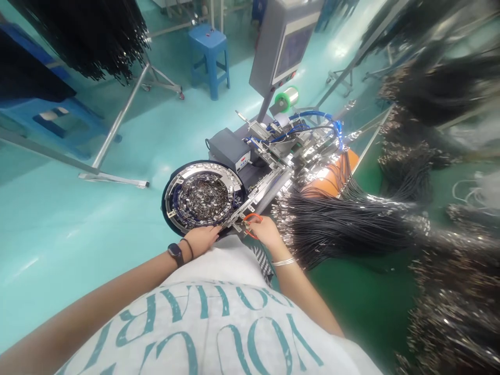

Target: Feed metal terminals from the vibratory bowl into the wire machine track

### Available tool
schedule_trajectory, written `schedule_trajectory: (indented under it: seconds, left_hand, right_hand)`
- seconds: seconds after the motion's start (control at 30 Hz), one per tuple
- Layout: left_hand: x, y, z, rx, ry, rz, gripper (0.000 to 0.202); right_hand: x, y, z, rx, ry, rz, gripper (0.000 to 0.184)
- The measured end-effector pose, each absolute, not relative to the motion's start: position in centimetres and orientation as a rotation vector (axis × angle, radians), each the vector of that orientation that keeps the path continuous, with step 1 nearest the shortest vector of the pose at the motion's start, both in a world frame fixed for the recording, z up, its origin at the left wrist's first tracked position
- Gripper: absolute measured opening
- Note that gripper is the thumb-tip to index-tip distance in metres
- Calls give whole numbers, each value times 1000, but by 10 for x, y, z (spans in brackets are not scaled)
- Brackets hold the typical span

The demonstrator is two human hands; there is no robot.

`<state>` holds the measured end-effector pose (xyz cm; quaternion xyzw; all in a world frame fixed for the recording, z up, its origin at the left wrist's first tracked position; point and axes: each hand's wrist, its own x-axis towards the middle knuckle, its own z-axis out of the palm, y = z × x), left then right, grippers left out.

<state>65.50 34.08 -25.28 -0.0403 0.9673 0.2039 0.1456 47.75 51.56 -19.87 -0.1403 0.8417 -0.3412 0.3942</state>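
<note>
My left hand [202, 240] rests at the near rim of a round bowl feeder [169, 212], its fingers stretched toward the start of the metal feed track [258, 195]. Small shiny metal parts [205, 195] fill the bowl. My right hand [267, 231] is at the near end of the track, fingers curled in at a looped orange tube [252, 215]; its fingertips are partly hidden. Right beside that hand lies a big bundle of black cables [344, 221] with metal ends.
Beyond the bowl stand a grey control box [228, 148], a machine with blue tubes [320, 115] and a screen cabinet [287, 47]. A blue stool [210, 52] and a metal rack leg [121, 117] stand on the floor. More cable bundles [449, 297] hang at right.
</note>
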Motion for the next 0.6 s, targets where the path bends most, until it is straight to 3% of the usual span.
schedule_trajectory:
  seconds: [0.2,0.4,0.6]
  left_hand:
    - [656,345,-260,63,2813,437,41]
    - [665,343,-278,70,2900,571,31]
    - [672,348,-291,31,2978,709,35]
  right_hand:
    - [514,525,-188,-231,2208,-1040,21]
    - [554,521,-198,-218,2143,-1069,19]
    - [565,515,-207,-73,2153,-1147,23]
